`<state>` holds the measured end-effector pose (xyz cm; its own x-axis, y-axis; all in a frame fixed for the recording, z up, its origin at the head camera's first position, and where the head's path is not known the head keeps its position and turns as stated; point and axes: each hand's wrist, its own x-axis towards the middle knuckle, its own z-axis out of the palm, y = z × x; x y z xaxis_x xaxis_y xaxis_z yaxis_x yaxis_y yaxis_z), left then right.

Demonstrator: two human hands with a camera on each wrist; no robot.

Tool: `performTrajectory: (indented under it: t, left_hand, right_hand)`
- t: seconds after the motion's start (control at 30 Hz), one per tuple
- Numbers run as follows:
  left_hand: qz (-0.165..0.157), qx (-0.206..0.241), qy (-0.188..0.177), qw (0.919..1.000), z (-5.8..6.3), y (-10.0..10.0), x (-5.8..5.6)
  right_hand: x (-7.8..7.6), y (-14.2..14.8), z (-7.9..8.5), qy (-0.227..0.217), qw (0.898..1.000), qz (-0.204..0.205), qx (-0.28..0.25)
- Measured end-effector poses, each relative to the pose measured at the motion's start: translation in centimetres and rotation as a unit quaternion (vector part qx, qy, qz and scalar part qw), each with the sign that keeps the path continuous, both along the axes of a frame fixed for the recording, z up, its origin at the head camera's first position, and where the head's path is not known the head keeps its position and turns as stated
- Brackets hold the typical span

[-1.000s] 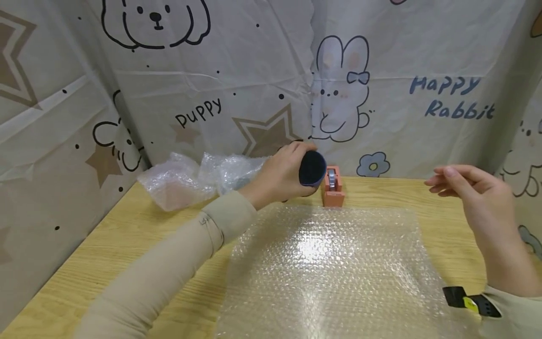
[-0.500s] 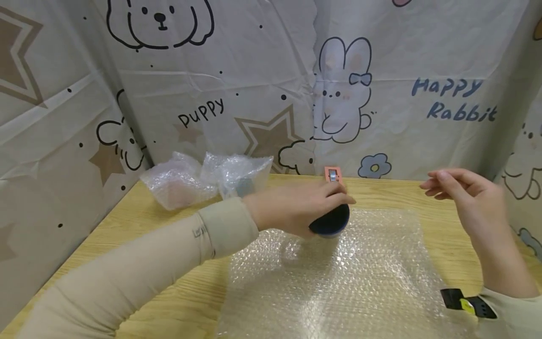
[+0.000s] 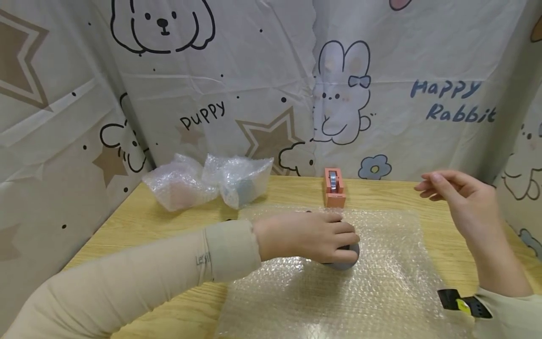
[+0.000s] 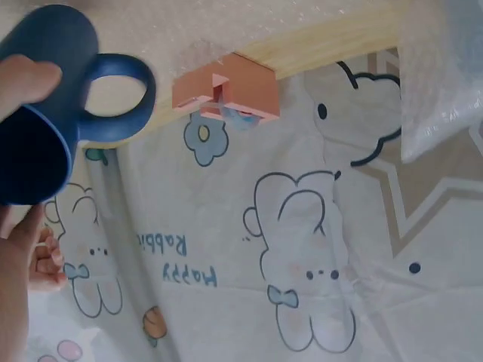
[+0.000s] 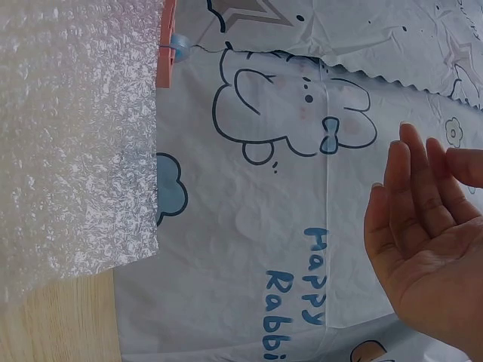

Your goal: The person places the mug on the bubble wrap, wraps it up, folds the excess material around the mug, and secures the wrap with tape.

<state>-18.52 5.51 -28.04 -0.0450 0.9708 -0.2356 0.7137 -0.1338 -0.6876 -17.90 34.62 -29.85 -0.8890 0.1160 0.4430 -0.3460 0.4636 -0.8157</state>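
A dark blue mug (image 4: pixel 64 45) is gripped by my left hand (image 3: pixel 311 238), the thumb on one side and fingers on the other. Its loop handle (image 4: pixel 149 94) sticks out free in the left wrist view. In the head view the hand hides most of the mug, and only part of its round end shows beyond the fingers. The mug is over a sheet of bubble wrap (image 3: pixel 381 282) spread on the table. To the right, my right hand (image 3: pixel 467 202) is raised with fingers loosely bent, holding nothing; the right wrist view shows its palm.
A coral tape dispenser (image 3: pixel 335 188) stands just behind the sheet's far edge. Two bubble-wrapped bundles, one pinkish (image 3: pixel 179 186) and one with something bluish inside (image 3: pixel 245 183), lie at the back left. A printed cloth (image 3: pixel 237 47) rises behind the wooden table (image 3: pixel 190 310).
My left hand has brought the mug from beside the tape dispenser toward me, over the bubble wrap, turning its mouth out of the head view. My right hand has shifted only slightly left.
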Motion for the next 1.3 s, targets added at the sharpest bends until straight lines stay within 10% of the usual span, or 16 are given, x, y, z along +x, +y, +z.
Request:
performTrajectory:
  t: [0.13, 0.7, 1.07, 1.2, 1.3]
  left_hand:
    - [-0.052, -0.002, 0.03, 0.9982, -0.4, 0.1, -0.1]
    - [-0.079, -0.085, 0.071, 0.9907, -3.0, 1.2, 1.1]
    - [0.032, 0.051, 0.076, 0.9953, -1.5, -1.9, 1.5]
    - [0.109, 0.194, -0.014, 0.9748, -0.5, -5.2, 2.1]
    - [0.127, 0.335, -0.094, 0.9289, -0.4, -7.0, 2.2]
  right_hand:
    - [0.0, 0.1, -0.1, -0.005, 1.0, 0.02, -0.012]
    - [0.0, -0.3, -0.7, -0.008, 1.0, 0.006, 0.029]
    - [-0.1, -0.3, -0.4, 0.01, 1.0, 0.004, 0.026]
    - [-0.1, -0.1, -0.3, 0.007, 1.0, 0.013, 0.012]
    - [-0.1, -0.1, -0.1, 0.014, 1.0, 0.013, 0.01]
